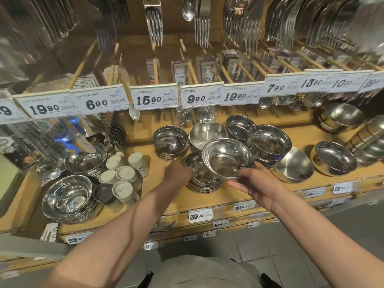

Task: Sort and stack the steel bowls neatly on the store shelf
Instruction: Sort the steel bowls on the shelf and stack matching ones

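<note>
- Head view: your right hand (254, 183) pinches a bowl (227, 157) by its near rim, above the stack (204, 179) on the shelf (239, 196).
- Your left hand (176, 175) touches the stack; finger state unclear.

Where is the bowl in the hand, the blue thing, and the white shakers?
bowl (226, 157), head view, on its shiny inside bottom.
right hand (255, 183), head view, on the back of the hand gripping the bowl's rim.
blue thing (67, 140), head view, on its blue middle.
white shakers (122, 190), head view, on one shaker's lid.
</note>
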A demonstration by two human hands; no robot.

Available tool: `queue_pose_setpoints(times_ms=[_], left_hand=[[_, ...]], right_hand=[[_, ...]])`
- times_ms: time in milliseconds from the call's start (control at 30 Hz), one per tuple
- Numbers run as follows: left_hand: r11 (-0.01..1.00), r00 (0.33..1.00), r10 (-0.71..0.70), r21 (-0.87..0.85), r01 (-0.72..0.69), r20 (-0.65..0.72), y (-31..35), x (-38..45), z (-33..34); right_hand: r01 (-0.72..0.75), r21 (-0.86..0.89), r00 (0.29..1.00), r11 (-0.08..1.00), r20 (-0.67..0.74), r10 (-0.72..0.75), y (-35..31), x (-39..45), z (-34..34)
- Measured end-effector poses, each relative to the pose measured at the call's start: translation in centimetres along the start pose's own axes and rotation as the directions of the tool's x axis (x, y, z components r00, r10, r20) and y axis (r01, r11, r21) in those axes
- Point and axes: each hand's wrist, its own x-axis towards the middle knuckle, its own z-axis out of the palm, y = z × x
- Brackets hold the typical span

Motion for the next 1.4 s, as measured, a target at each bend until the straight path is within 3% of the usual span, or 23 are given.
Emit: queue_pose_setpoints(times_ms=[67, 133, 233, 300, 500, 667, 833, 1000, 1100, 1233, 1400], left_hand=[[0.980, 0.983, 0.157, 0.139, -0.143, -0.093, 0.8, -0.7, -0.4], [0.971, 0.969, 0.240, 0.021, -0.239, -0.061, 1.8, -1.7, -0.5], [0.911, 0.965, 0.156, -0.408, -0.058, 0.212, 3.9, -3.5, -0.6], [0.896, 0.958, 0.144, -0.443, -0.020, 0.247, 4.3, -3.7, -0.3], [0.956, 0.971, 0.174, -0.264, -0.127, 0.163, 4.2, -2.2, -2.5], [0.961, 0.907, 0.270, -0.151, -0.232, 0.323, 5.7, -0.4, -5.3], [0.954, 0.934, 0.294, -0.114, -0.276, 0.203, 6.3, 0.9, -4.9], [0.967, 0.956, 0.249, 0.020, -0.255, 0.155, 4.6, 0.7, -3.3], [0.979, 0.972, 0.205, -0.006, -0.206, 0.118, 3.6, 1.0, -3.1], [0.976, 0.956, 0.215, -0.085, -0.202, 0.197, 3.1, 0.9, -3.5], [0.966, 0.957, 0.251, 0.021, -0.257, 0.146, 3.1, 0.9, -2.9]], right_hand=[[0.015, 0.003, 1.000, 1.000, -0.008, -0.015, 0.1, -0.1, 0.3], [0.036, 0.014, 0.999, 0.999, -0.006, -0.036, 0.2, -0.2, 0.6], [0.063, 0.052, 0.998, 0.997, 0.006, -0.063, 0.2, -0.3, 1.2], [0.081, 0.043, 0.997, 0.996, 0.006, -0.082, 0.2, -0.3, 1.6], [0.057, -0.180, 0.998, 0.982, 0.000, -0.058, -0.9, 0.1, 0.8], [0.073, -0.279, 0.997, 0.958, 0.032, -0.067, -2.4, 1.2, 0.0], [0.136, -0.323, 0.990, 0.936, 0.018, -0.138, -2.8, 2.8, 0.9], [0.143, -0.431, 0.972, 0.891, -0.109, -0.209, -1.3, 4.9, 1.6], [0.112, -0.440, 0.975, 0.891, -0.123, -0.183, -0.1, 5.7, 1.3], [0.096, -0.436, 0.980, 0.895, -0.118, -0.163, 0.5, 6.5, 1.0], [0.084, -0.504, 0.976, 0.860, -0.133, -0.173, 1.0, 7.3, 0.8]])
